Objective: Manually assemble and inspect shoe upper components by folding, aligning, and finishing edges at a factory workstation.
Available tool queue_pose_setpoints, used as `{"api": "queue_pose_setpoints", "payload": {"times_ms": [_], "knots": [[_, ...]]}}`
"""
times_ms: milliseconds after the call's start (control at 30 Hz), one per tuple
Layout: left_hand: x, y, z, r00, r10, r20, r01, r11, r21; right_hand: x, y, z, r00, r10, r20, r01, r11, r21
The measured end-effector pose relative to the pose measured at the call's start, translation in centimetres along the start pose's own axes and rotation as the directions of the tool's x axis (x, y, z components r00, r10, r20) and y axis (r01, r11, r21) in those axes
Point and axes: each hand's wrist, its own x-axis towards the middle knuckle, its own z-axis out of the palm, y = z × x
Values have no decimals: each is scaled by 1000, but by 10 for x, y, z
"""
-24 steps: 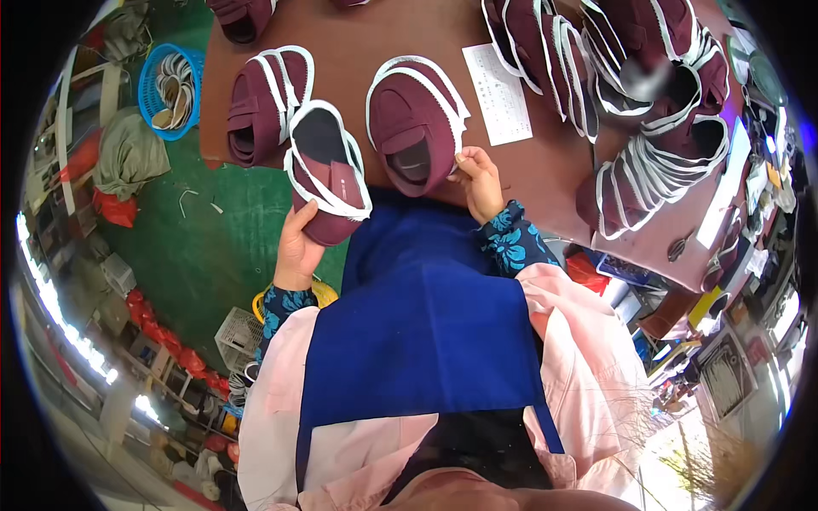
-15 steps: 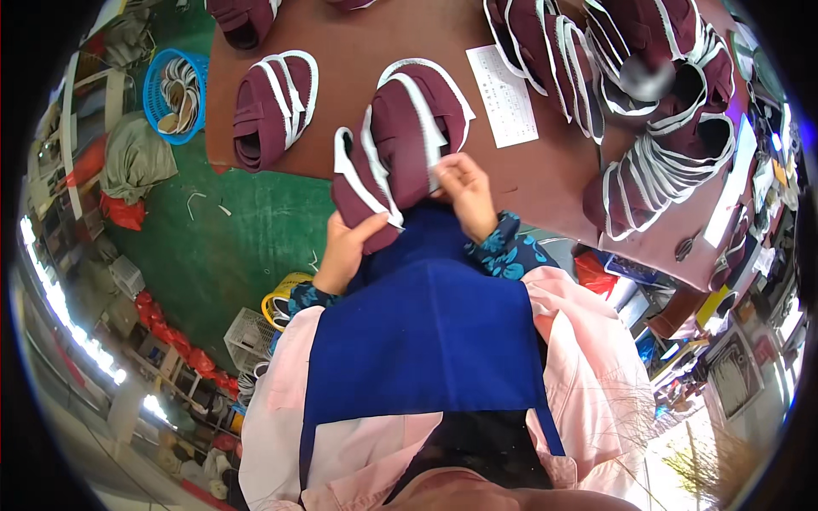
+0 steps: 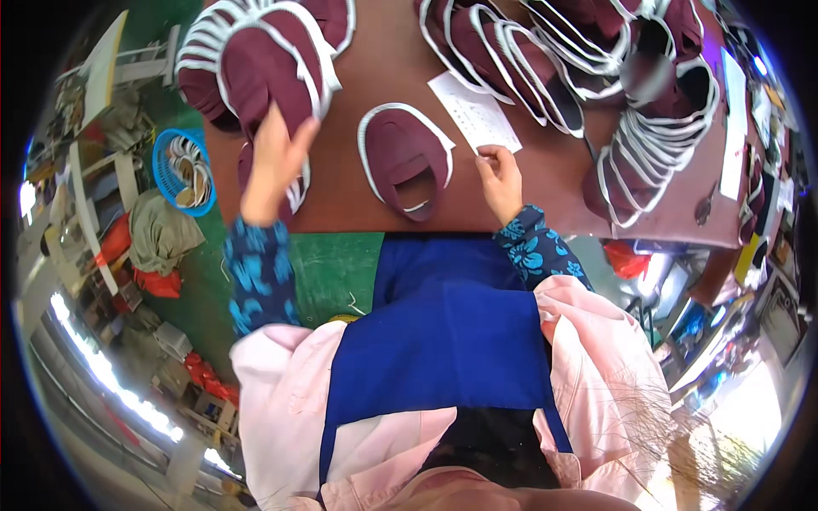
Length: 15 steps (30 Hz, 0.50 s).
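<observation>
At the upper left, my left hand point(image 3: 271, 166) has its thumb and fingers closed on the lower end of a maroon shoe upper point(image 3: 256, 72) with white edging. This upper lies over a fanned row of similar uppers point(image 3: 200, 64), and part of another shows beneath my wrist. In the middle of the table a single maroon upper point(image 3: 396, 140) lies with its opening toward me. To its right, my right hand point(image 3: 500, 183) is closed, fingers curled, by the lower edge of a paper sheet point(image 3: 473, 111); whatever those fingers hold, if anything, is hidden.
Piles of maroon uppers point(image 3: 511, 64) cover the table's far right, with a fanned row point(image 3: 648, 170) nearer me. The brown tabletop point(image 3: 545, 196) ends just before my apron. On the floor at left stand a blue basket point(image 3: 158, 175) holding light pieces and a grey-green cloth bundle point(image 3: 166, 234).
The two uppers held before me have left that spot; one upper now lies mid-table. My left hand has moved forward and left to the row; my right hand has moved right, toward the paper.
</observation>
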Motion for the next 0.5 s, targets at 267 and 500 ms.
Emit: {"api": "queue_pose_setpoints", "payload": {"times_ms": [267, 500], "knots": [[126, -82, 74, 960, 149, -236, 6, 834, 551, 45, 8, -13, 942, -296, -157, 92, 680, -728], [-39, 48, 134, 987, -158, -24, 155, 983, -102, 52, 22, -33, 991, -129, -20, 78, 712, -698]]}}
